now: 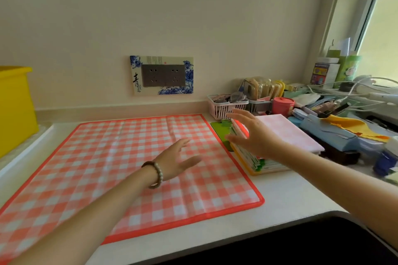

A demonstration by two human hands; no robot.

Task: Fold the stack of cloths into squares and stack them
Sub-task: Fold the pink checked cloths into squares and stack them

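Note:
A large red-and-white checked cloth (112, 163) with a red border lies spread flat on the white counter (286, 200). To its right sits a stack of folded cloths (286, 133), pink-checked on top with green, red and yellow edges showing at the side. My left hand (176, 159), with a beaded bracelet at the wrist, hovers over the spread cloth with fingers straight, holding nothing. My right hand (252, 133) is raised over the near-left corner of the stack, fingers spread and empty; it hides part of the stack.
A yellow bin (15, 105) stands at the far left. Behind the stack are a pink basket (224, 107), a red jar (282, 105), and a clutter of cables, boxes and a yellow rag (353, 127) to the right. A wall socket (162, 75) sits above the counter. A dark edge lies at the bottom right.

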